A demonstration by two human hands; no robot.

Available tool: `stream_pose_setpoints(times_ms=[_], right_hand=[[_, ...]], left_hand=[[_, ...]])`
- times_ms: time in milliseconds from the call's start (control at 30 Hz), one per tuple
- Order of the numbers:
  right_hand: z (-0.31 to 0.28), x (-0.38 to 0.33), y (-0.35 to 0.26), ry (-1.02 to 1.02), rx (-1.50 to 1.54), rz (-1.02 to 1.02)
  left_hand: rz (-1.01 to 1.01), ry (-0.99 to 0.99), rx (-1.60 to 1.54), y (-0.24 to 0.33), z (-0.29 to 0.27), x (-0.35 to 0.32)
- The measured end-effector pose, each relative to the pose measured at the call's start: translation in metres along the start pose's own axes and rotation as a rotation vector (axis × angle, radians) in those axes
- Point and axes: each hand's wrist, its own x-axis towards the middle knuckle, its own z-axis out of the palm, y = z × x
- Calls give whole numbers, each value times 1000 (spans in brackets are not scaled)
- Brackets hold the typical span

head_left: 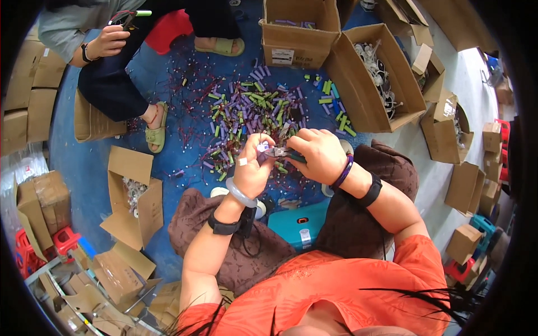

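Note:
My left hand (pixel 251 175) pinches a small purple cylindrical battery cell (pixel 262 147) with a pale end, mostly covered by my fingers. In my right hand (pixel 321 155) is a pair of pliers (pixel 277 152), its handles wrapped by my fingers and its metal jaws against or right beside the cell. Whether the jaws are closed on it I cannot tell. Just beyond both hands, a heap of purple and green battery cells (pixel 252 106) with thin red and dark wires lies on the blue floor.
A co-worker's hand (pixel 112 42) at upper left holds a green cell with wires. Opened cardboard boxes (pixel 367 84) stand around, some with white cabled parts inside. A teal stool (pixel 297 224) is between my knees. Red stools (pixel 66 239) stand at lower left.

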Motion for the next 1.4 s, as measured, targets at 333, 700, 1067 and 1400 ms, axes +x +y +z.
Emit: stream_pose_setpoints(times_ms=[333,700,1067,1400], right_hand=[[-8,5,14,-712,1447,349],[-36,-7,18,-749,-276,21],[-39,0,-4,10,86,-38],[-29,-3,-12,-13,96,-36]], left_hand=[[139,-84,-66,4,-13,-6],[127,71,-144,4,-15,-4],[243,115,146,7,-2,-9],[419,39,273,4,-2,-8]])
